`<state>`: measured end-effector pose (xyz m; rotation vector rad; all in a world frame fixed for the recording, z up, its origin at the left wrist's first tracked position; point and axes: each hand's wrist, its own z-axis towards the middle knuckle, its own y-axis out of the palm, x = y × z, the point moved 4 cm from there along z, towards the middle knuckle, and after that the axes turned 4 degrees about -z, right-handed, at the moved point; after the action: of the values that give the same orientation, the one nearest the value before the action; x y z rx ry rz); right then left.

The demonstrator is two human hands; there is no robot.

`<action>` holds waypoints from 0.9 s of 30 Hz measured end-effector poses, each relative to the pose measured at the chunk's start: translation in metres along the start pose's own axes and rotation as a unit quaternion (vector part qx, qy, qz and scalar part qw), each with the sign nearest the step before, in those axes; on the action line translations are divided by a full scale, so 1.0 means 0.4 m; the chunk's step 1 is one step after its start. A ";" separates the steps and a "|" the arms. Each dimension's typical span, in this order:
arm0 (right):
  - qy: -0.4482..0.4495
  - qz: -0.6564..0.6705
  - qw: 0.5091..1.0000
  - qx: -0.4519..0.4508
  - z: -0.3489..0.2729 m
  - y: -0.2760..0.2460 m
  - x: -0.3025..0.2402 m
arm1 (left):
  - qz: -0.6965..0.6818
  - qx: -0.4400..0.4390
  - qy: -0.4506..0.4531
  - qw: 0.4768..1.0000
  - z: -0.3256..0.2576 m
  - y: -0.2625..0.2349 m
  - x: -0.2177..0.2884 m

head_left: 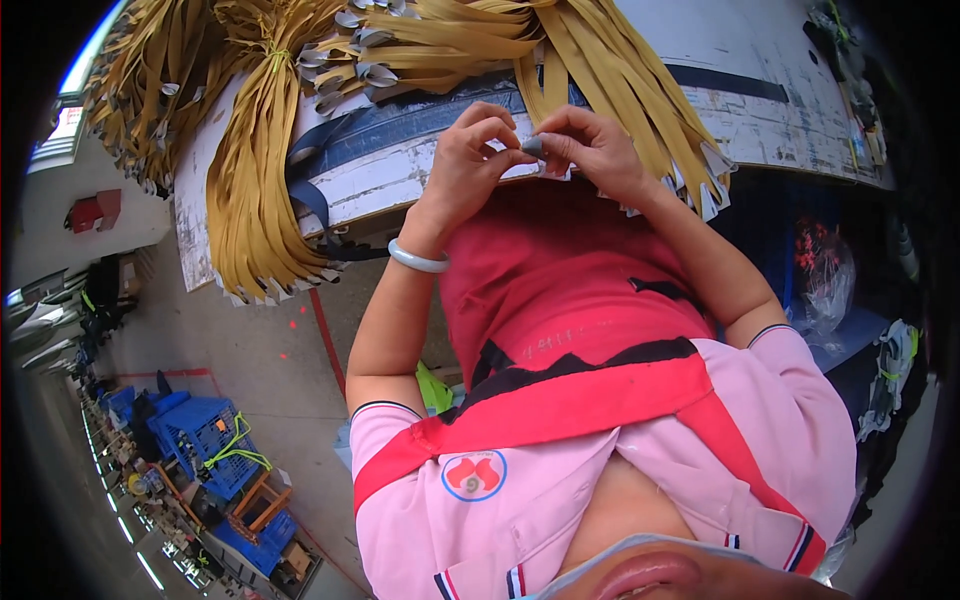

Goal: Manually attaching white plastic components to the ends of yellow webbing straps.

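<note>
Both hands meet in front of my apron, at the near edge of a worn white table point(790, 140). Between the fingertips is a small grey piece point(533, 148), which resembles the grey ends of the yellow straps; whether it joins a strap is hidden. My left hand point(470, 155), with a pale bangle point(418, 257) on its wrist, pinches it from the left. From the right, my right hand point(597, 152) pinches the same piece between thumb and forefinger. Yellow straps point(630, 90) lie just beyond and beside my right hand, their pale ends hanging over the edge.
More yellow strap bundles point(262, 170) drape over the table's left side, one tied with yellow cord. A dark blue strap point(310, 200) loops beside them. Blue crates point(210, 440) stand on the floor at left. A clear plastic bag point(830, 285) hangs at right below the table.
</note>
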<state>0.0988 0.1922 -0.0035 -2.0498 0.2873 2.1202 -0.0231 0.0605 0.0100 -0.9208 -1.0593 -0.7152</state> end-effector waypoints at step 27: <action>0.077 -0.030 0.996 0.019 -0.051 0.000 0.033 | 0.172 0.046 0.172 0.969 -0.066 0.005 0.073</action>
<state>0.1179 0.1867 -0.0173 -2.1747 0.2812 1.9118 -0.0008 0.0363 0.0314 -0.8359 -0.6015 -0.5064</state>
